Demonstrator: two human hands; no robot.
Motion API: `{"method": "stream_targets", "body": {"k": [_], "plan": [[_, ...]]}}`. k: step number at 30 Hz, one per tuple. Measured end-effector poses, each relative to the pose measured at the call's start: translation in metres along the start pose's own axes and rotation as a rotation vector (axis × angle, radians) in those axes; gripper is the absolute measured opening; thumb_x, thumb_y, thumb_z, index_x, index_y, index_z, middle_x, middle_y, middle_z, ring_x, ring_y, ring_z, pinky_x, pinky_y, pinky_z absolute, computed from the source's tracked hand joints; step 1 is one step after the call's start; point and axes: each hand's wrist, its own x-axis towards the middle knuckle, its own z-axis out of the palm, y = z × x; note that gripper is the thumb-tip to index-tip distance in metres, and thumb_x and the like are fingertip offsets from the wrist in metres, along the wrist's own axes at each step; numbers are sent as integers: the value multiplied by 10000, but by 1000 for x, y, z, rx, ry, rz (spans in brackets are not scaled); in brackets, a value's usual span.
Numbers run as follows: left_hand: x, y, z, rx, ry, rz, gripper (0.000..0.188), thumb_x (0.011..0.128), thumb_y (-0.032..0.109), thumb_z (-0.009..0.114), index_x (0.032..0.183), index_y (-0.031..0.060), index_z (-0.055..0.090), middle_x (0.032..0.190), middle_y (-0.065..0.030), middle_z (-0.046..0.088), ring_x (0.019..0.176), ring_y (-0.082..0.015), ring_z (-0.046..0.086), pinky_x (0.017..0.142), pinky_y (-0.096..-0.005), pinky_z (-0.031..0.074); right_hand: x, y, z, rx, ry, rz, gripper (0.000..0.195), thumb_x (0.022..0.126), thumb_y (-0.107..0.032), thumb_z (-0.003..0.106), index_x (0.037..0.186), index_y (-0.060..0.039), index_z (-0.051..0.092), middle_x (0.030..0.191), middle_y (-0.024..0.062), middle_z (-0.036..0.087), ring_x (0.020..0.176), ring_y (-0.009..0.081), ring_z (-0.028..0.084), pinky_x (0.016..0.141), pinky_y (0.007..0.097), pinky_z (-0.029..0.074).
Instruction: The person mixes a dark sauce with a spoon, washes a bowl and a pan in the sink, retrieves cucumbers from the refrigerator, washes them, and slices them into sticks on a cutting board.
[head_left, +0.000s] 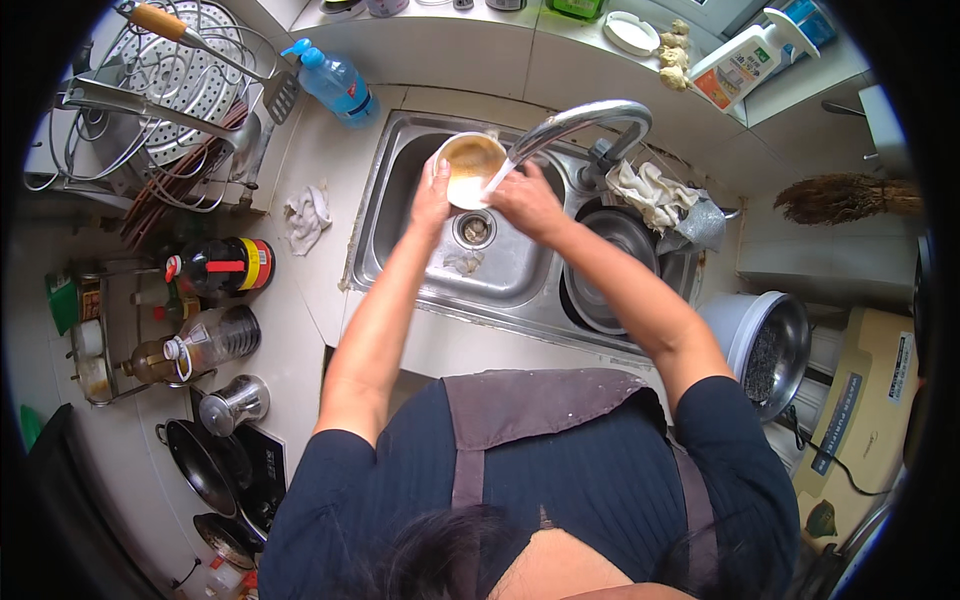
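Note:
A white bowl (474, 154) with a yellow-brown inside is tilted over the left sink basin (504, 274). My left hand (429, 196) grips its left side, the thumb over the rim. At the lower right rim is my right hand (529, 199), blurred, with its fingers against the bowl; part of its grip is hidden. From the curved chrome faucet (581, 120), a stream of water runs into the bowl beside my right hand. Below the bowl, the drain (475, 229) shows, with a translucent scrap (463, 262) near it.
A large round metal pan or lid (611, 262) lies in the right basin, partly under my right forearm. Cloths (652, 193) hang behind it. Left of the sink are a crumpled rag (307, 219) and a blue pump bottle (339, 86). Bottles (217, 341) stand farther left.

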Motion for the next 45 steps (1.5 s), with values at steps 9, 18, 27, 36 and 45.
{"method": "stream_targets", "body": {"k": [9,18,27,36,45], "plan": [[-5,17,2,-118,-65,-196,394,1045,318,462,1363,90,415,1312,-131,518,1174,-210,557,961,-378,507,0,-5,-3,27,50,-55,191,777,-108,665,959,-149,709,938,80,694,1008,277,644,879,438,483],[-15,22,1,-158,-108,-293,596,1042,313,474,1529,100,201,1459,-140,391,1309,-248,440,1069,-365,400,-6,-1,-2,72,53,-114,78,822,-166,600,866,-121,647,846,119,641,778,314,658,615,429,542],[-14,-8,13,-274,89,-152,402,1052,347,421,1377,113,396,1176,-135,620,1082,-258,640,920,-403,547,-12,-1,7,5,-12,-23,79,821,-172,642,892,-155,673,876,53,663,902,251,668,629,388,556],[-19,-27,7,-113,116,-201,416,1038,360,414,1377,123,370,1256,-144,574,1055,-281,667,712,-419,638,-15,2,-16,-14,-113,-116,213,789,-127,661,997,-83,642,1105,66,658,1100,246,604,822,359,540],[-14,6,19,345,56,-292,519,923,232,529,1428,158,434,1301,-180,560,1037,-316,663,831,-420,569,12,10,13,-129,-94,438,510,787,-193,699,1250,-14,581,1030,215,666,1006,388,611,936,517,432]]}}
